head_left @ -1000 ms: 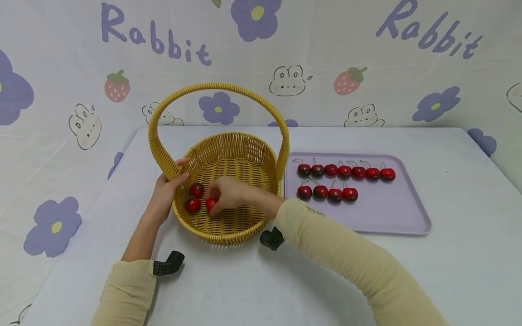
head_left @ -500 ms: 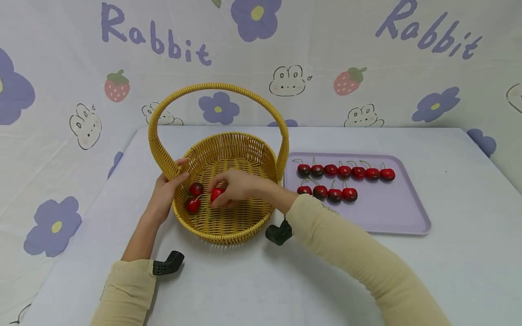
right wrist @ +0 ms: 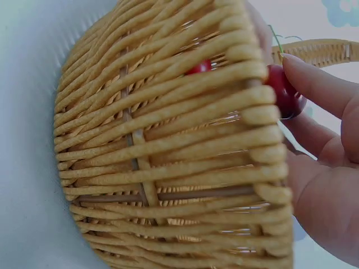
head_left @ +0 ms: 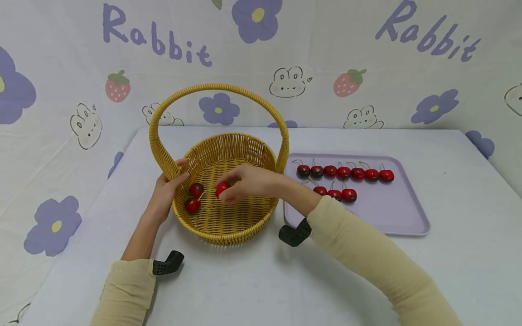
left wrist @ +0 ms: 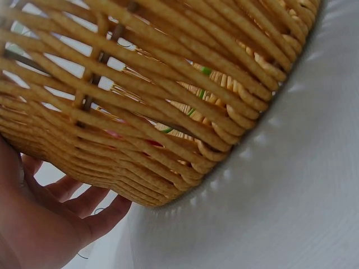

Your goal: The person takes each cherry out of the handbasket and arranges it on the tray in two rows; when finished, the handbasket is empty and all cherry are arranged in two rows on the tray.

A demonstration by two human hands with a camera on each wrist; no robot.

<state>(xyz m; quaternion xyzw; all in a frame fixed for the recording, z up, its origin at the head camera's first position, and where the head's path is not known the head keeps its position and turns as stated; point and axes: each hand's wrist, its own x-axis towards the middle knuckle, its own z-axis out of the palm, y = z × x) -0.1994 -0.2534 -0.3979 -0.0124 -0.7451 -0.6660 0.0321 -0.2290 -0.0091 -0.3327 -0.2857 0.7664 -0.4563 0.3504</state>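
Note:
A yellow wicker basket [head_left: 226, 237] with a tall arched handle [head_left: 220, 86] stands on the table. My left hand [head_left: 164, 192] grips its left rim at the foot of the handle; in the left wrist view the fingers [left wrist: 106, 216] lie along the woven wall. Over the basket's middle, my right hand [head_left: 253, 182] pinches a red cherry [head_left: 222, 189] between thumb and fingers. The right wrist view has that cherry [right wrist: 284, 92] above the rim, green stem upward. Two dark red cherries, one at the back [head_left: 196, 189] and one in front [head_left: 193, 205], lie inside at the left.
To the right is a lilac tray [head_left: 391, 217] bearing a back row of several cherries [head_left: 344, 172] and a shorter front row [head_left: 349, 195], partly covered by my right forearm. A patterned cloth [head_left: 318, 54] hangs behind the white table [head_left: 228, 285].
My right hand has lifted the cherry from beside the other two, moving right and slightly back over the basket. My left hand has stayed on the rim.

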